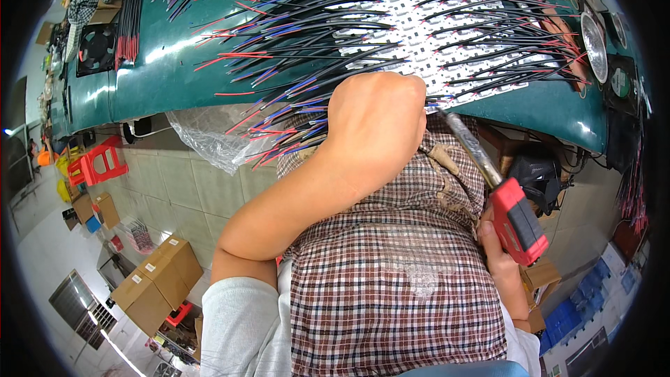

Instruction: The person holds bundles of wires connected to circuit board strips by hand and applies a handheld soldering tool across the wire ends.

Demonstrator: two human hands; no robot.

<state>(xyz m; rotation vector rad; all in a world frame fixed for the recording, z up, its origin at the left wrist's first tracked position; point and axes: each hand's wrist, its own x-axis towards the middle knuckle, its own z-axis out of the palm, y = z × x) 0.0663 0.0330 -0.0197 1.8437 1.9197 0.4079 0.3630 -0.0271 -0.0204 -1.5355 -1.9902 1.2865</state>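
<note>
1. Head view: white panel of small circuit boards (419, 28) at top centre, on the green counter (167, 84); rows of black wires (300, 49) with red and blue ends fan out both sides.
2. Left hand (377, 122), centre of frame: curled, back up, over the panel's near edge. Fingers hidden underneath; can't tell how far its grip is closed or whether it has a wire.
3. Right hand (497, 255), right of centre, partly hidden: grip closed around the handle of a red-and-black soldering iron (506, 199). Iron slants up-left, tip near the panel's lower edge.
4. Upper left: black fan (95, 49), beside a red-tipped wire bundle (129, 28).
5. Upper right: metal dish (594, 47).
</note>
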